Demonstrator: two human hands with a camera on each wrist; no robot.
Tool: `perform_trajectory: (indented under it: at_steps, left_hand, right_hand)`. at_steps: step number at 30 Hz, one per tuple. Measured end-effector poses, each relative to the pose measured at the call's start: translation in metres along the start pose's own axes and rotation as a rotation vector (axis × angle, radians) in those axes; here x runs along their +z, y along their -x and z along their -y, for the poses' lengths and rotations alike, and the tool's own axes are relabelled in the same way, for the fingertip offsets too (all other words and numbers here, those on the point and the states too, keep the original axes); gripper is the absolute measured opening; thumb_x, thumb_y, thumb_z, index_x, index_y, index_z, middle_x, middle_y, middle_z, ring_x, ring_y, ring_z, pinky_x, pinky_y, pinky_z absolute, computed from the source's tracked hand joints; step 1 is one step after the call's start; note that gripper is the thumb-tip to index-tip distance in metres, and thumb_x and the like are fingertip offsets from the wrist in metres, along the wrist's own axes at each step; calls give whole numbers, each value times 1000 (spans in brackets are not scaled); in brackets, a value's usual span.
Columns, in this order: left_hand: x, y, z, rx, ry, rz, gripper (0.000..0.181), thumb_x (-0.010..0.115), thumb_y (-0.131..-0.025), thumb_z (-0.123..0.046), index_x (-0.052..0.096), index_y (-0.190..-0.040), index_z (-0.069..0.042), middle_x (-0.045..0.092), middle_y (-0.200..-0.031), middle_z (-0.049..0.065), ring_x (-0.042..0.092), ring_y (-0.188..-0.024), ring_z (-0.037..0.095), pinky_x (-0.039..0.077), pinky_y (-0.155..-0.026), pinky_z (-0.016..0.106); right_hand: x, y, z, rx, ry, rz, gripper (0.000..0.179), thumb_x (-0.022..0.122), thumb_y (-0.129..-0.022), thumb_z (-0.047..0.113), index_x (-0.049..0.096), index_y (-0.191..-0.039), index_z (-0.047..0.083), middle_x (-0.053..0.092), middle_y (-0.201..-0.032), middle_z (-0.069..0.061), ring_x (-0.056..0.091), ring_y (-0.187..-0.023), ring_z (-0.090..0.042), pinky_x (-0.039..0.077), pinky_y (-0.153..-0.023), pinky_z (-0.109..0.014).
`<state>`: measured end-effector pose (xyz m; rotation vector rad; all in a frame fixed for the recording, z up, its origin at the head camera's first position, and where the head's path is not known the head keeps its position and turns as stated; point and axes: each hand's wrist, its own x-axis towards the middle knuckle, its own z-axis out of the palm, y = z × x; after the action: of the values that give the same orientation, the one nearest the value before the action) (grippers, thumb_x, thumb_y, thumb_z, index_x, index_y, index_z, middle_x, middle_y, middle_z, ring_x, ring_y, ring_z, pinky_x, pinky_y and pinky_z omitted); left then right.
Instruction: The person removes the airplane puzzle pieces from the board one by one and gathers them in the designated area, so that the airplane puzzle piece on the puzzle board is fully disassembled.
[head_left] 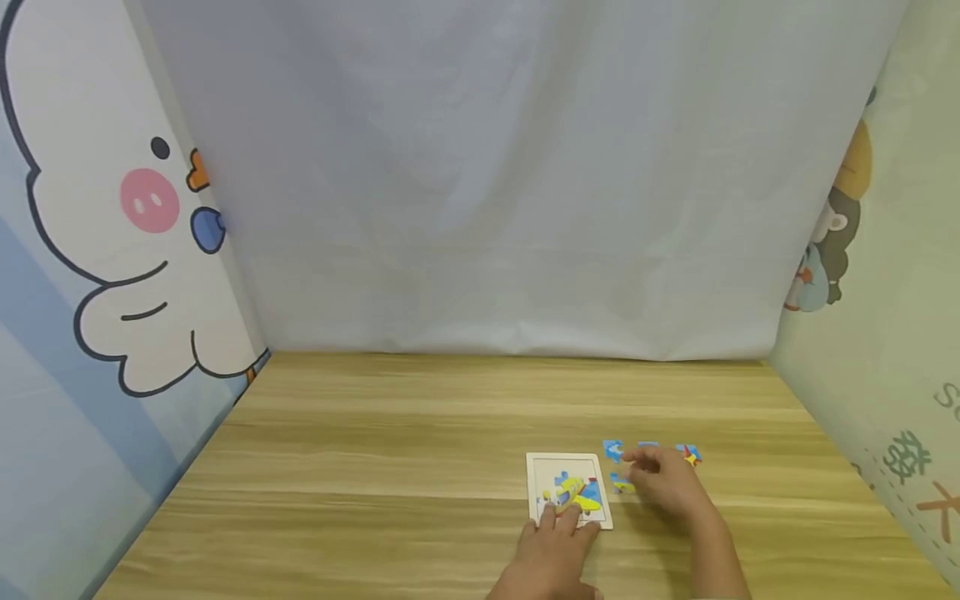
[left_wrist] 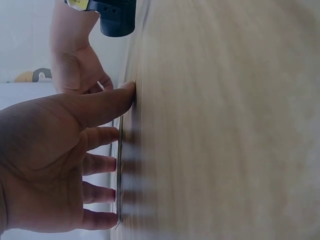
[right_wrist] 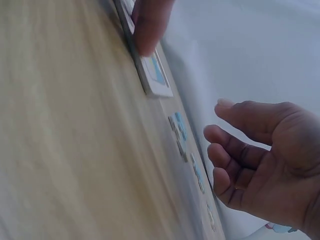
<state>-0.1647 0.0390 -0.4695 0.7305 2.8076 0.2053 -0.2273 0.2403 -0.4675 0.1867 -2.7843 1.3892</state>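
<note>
A square jigsaw tray with a pale border lies on the table, partly filled with pieces forming a yellow airplane picture on blue. Across its near edge, the straight fingertips of my left hand rest on the tray; in the left wrist view its thumb reaches down to the tabletop. My right hand hovers just right of the tray, over loose puzzle pieces. The right wrist view shows this hand with fingers loosely bent, thumb and forefinger apart, nothing between them.
Loose pieces lie right of the tray: a blue one, a yellow-and-blue one and one with a red and yellow star shape, among others partly hidden by the right hand. A grey-white curtain hangs behind the wooden table.
</note>
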Motion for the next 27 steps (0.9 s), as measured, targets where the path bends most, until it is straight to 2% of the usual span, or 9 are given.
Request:
perform_trajectory:
  at_steps: [11, 18, 27]
  left_hand:
    - [0, -1, 1, -10, 5, 32, 75, 72, -71, -56, 46, -137, -30, 34, -142, -6, 32, -130, 31, 37, -95, 50]
    - [-1, 0, 2, 16, -1, 11, 75, 72, -71, -55, 46, -136, -29, 34, -143, -4, 32, -130, 32, 37, -95, 50]
    - [-1, 1, 2, 19, 11, 10, 74, 71, -72, -55, 46, -136, -30, 33, -144, -4, 31, -130, 32, 37, -95, 51]
  right_hand:
    - [15, -1, 10, -97, -43, 86, 21, 65, -84, 0, 65, -104, -4, 64, -90, -7, 57, -82, -20, 47, -71, -30]
    - [24, -5, 14, -175, -90, 177, 26, 66, -83, 1, 63, -108, -5, 63, -92, -10, 57, -82, -21, 49, -69, -28]
    - [35, -13, 20, -220, -26, 263, 28, 65, -79, -4, 64, -107, -4, 60, -84, -5, 55, -77, -18, 47, -69, -28]
